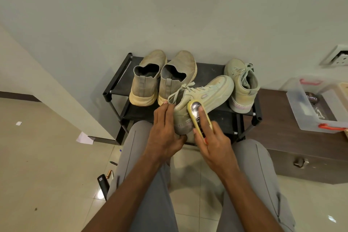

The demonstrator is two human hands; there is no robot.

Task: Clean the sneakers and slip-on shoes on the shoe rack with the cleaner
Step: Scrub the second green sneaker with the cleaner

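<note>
Nearest the camera, over the person's knees, a pale green lace-up sneaker (199, 100) is being held tilted on its side, apparently so that its flank is being turned up to the cleaner. The heel end is being gripped by the left hand (163, 130), its fingers curled round the back and underside, probably to steady the shoe against rubbing. A yellow-edged shoe cleaner applicator (199, 118) is being pressed against the sneaker's side by the right hand (211, 139), the fingers being wrapped round its body with the forefinger laid along its top, seemingly for downward pressure. Behind, on the black shoe rack (116, 84), the second sneaker (243, 84) and two dusty slip-on shoes (163, 79) are being kept within reach, awaiting their turn.
</note>
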